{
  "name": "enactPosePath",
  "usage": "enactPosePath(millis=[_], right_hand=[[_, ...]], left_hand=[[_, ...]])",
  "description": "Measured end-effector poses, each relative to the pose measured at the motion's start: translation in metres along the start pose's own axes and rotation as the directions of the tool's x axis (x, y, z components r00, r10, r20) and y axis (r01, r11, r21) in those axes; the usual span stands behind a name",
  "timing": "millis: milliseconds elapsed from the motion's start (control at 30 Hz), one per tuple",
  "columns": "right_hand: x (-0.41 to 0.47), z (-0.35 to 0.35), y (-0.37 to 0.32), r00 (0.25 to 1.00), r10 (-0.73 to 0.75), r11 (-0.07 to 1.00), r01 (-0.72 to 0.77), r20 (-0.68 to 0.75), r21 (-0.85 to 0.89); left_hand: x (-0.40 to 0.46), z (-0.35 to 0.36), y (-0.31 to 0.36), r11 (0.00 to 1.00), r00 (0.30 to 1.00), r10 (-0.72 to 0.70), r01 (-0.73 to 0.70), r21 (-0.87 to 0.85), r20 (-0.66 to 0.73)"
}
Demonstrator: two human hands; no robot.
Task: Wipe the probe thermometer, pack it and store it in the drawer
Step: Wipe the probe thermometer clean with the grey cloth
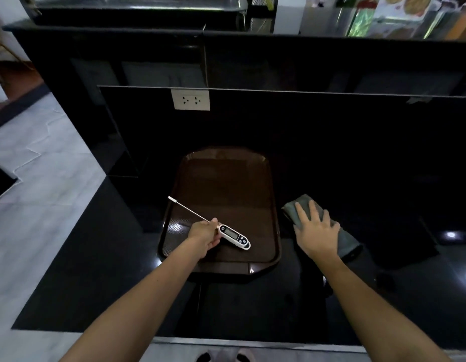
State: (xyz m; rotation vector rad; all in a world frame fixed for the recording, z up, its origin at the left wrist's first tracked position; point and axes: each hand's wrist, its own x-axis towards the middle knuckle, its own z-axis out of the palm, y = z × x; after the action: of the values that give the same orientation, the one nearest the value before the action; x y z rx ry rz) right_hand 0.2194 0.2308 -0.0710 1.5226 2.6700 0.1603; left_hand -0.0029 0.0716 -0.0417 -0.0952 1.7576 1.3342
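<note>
A white probe thermometer (234,236) with a grey display lies over the near left part of a brown tray (226,178); its thin metal probe points up and left past the tray's rim. My left hand (204,235) pinches it where the probe meets the body. To the right of the tray, a folded grey cloth (348,241) lies on the black counter. My right hand (316,231) rests flat on top of the cloth with fingers spread. No drawer or packaging shows in this view.
The black glossy counter (370,296) runs to a raised black back wall with a white double socket (190,100). Grey floor tiles lie off the counter's left edge. Shelves with bright packets stand far back right.
</note>
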Motion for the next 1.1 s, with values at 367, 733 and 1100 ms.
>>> enactPosePath(millis=[367,733,1100], right_hand=[[-0.0002,0.0115,-0.0008,1.000,-0.009,0.995,0.011,-0.020,0.097],[0.0010,0.0117,-0.0013,1.000,-0.005,0.995,0.005,-0.004,0.100],[0.0004,0.0115,0.0009,1.000,-0.008,0.993,0.008,0.000,0.119]], left_hand=[[0.0070,0.0069,-0.0061,0.999,0.995,0.025,-0.027,-0.018,-0.099],[0.0064,0.0049,-0.0073,0.982,0.973,0.112,-0.077,0.174,-0.203],[-0.0010,0.0069,-0.0099,0.883,0.927,0.252,-0.102,0.457,-0.279]])
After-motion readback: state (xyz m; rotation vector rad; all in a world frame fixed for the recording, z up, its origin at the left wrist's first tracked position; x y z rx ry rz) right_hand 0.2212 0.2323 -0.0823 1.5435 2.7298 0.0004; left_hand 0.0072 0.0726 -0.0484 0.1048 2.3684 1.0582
